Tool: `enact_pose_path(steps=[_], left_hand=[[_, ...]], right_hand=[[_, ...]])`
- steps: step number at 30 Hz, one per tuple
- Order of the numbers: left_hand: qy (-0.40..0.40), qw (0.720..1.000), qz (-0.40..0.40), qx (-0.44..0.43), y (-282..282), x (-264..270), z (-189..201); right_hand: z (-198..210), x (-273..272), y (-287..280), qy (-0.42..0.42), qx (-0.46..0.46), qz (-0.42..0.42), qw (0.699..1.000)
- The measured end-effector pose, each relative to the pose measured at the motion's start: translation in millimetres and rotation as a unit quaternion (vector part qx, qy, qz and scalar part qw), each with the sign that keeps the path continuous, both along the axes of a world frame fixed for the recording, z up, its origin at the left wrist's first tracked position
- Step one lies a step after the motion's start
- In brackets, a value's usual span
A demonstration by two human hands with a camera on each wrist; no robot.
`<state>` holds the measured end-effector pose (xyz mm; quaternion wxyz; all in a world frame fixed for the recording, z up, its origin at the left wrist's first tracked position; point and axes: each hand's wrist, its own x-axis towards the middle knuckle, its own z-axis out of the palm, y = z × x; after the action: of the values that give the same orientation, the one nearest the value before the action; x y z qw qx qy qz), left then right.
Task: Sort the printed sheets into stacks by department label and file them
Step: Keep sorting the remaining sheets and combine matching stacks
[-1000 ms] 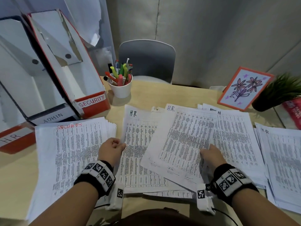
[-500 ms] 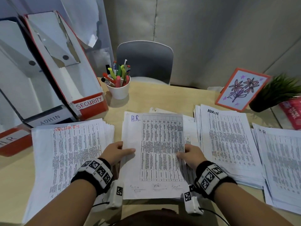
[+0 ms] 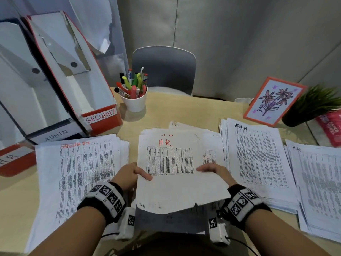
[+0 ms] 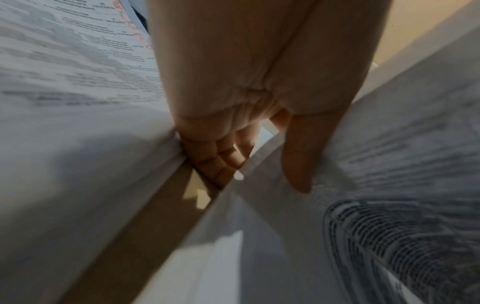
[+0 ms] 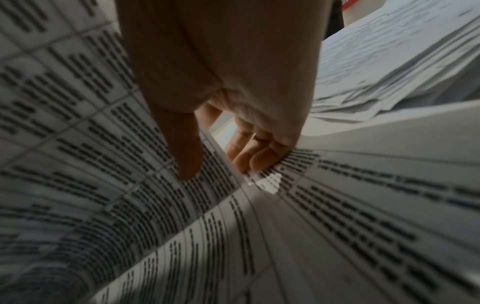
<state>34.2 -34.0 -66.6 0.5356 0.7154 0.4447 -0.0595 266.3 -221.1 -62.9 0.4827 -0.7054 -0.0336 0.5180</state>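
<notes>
Hands lift HR stack (image 3: 170, 163) mid-worktop: left hand (image 3: 127, 175) and right hand (image 3: 215, 172) pinch its side edges, thumbs on top. Left of HR stack: SECURITY stack (image 3: 79, 172). Right: ADMIN stack (image 3: 258, 163). Behind: pen cup (image 3: 134, 100), file boxes (image 3: 73, 85).

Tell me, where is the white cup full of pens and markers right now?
In the head view the white cup stands on the desk at the far left-centre, just right of the SECURITY file box and in front of the grey chair.

Black wristbands (image 3: 103, 200) with checkered white markers
</notes>
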Motion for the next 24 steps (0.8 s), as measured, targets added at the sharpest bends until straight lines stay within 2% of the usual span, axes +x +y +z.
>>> enact_pose_path(steps=[3, 5, 9, 11, 17, 24], left_hand=[[-0.011, 1.0, -0.002, -0.012, 1.6, -0.3, 1.6], [-0.034, 0.998, 0.017, -0.041, 0.8, -3.4, 4.6], [-0.067, 0.985, 0.142, -0.066, 3.2, -7.9, -2.2], [-0.08, 0.979, 0.176, -0.071, 1.9, -7.8, -3.7], [-0.077, 0.977, 0.2, 0.003, 0.2, -7.2, -5.6], [-0.032, 0.977, 0.208, 0.022, 1.6, -9.3, -5.0]], right_hand=[[-0.9, -3.3, -3.3, -0.025, 0.009, 0.0, 1.0], [0.4, -5.9, -5.0, -0.012, 0.027, -0.021, 0.999], [4.8, -8.7, -9.6, -0.016, 0.065, -0.015, 0.998], [5.1, -7.7, -9.1, -0.019, 0.071, -0.01, 0.997], [8.2, -2.2, -15.5, 0.011, 0.059, -0.017, 0.998], [2.2, -3.2, -22.8, -0.06, 0.053, 0.009, 0.997]])
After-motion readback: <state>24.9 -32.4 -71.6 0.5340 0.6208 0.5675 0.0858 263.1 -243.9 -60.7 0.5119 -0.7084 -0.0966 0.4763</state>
